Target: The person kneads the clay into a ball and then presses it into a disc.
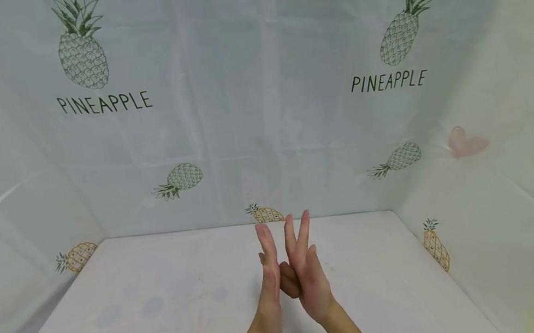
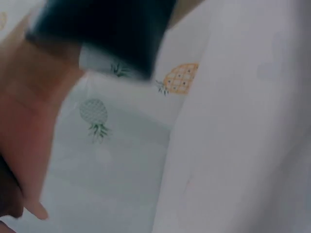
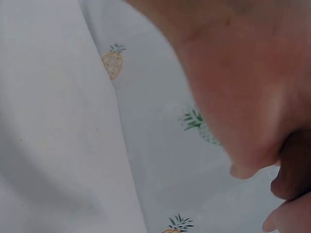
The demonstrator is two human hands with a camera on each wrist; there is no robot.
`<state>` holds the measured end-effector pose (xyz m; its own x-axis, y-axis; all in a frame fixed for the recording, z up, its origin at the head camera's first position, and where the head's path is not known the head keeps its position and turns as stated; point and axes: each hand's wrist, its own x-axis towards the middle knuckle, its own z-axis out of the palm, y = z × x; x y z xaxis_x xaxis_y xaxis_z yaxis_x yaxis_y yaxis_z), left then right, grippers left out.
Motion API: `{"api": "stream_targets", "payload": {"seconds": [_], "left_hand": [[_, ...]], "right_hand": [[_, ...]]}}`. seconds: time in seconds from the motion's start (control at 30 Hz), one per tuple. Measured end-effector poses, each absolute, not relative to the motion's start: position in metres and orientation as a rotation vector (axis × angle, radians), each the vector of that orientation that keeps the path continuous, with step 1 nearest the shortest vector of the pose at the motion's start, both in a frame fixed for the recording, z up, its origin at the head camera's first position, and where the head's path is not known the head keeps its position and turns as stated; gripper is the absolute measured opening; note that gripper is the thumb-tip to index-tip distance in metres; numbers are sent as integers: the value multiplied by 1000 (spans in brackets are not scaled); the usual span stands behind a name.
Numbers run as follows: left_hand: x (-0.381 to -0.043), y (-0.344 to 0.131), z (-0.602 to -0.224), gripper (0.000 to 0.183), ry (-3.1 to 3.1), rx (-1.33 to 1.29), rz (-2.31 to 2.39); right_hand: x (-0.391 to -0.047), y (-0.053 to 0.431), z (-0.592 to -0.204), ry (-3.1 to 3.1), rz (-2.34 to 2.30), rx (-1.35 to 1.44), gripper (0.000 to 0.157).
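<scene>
My left hand [image 1: 270, 276] and right hand [image 1: 309, 277] face each other, fingers straight and pointing up and away. Between the palms, a smooth brown lump [image 1: 289, 281] with a crease is pressed from both sides; it looks like modelling clay. The index and middle fingers of the right hand are spread apart in the head view. Part of the brown lump [image 2: 8, 196] shows at the left edge of the left wrist view, and the lump [image 3: 297, 167] appears again at the right edge of the right wrist view, partly hidden by the hands.
Below the hands lies a white table [image 1: 189, 307] with faint coloured smudges. Pale sheeting [image 1: 231, 110] printed with pineapples rises behind it and along both sides. A blurred dark block [image 2: 107, 34] crosses the top of the left wrist view.
</scene>
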<state>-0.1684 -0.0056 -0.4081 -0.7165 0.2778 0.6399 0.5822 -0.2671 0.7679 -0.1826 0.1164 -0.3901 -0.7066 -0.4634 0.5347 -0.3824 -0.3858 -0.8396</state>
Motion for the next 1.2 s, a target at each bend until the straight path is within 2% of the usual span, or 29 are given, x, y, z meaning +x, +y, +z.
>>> {"api": "stream_targets", "payload": {"seconds": [0.23, 0.53, 0.83, 0.97, 1.2], "left_hand": [[-159, -4, -400, 59, -1750, -1063, -2076], [-170, -17, -400, 61, -1715, -1001, -2128], [-187, -35, -406, 58, -1788, -567, -2250], [-190, -34, -408, 59, -1801, -593, -2282], [-184, -16, -415, 56, -1855, -829, -2229]], "right_hand": [[-188, 116, -398, 1598, -2301, -1112, 54], [-183, 110, -400, 1761, -2071, -1065, 55], [-170, 96, -398, 1876, -1975, -1154, 60], [-166, 96, -393, 1836, -2050, -1217, 61], [-171, 109, -386, 1753, -2191, -1215, 59]]}}
